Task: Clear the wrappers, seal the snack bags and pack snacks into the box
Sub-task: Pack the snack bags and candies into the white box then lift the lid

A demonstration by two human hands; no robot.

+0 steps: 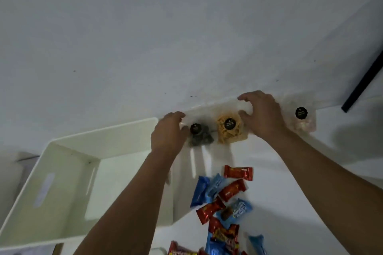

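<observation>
Three clear snack bags with round black labels stand against the wall at the back of the white table. The left bag (200, 135) holds dark pieces, and my left hand (167, 132) grips its left side. The middle bag (230, 130) holds yellow chips; my right hand (262, 115) holds its right upper edge. The third bag (301, 119), with pale pieces, stands free to the right. An open white box (68, 172) sits at the left, nothing visible inside. Red and blue wrapped snacks (224, 198) lie scattered near me.
The white wall (145, 37) rises right behind the bags. A black bar (364, 80) leans at the far right. More wrapped snacks (182, 249) lie at the bottom edge. Bare white table surface (300, 192) spreads to the right of the scattered snacks.
</observation>
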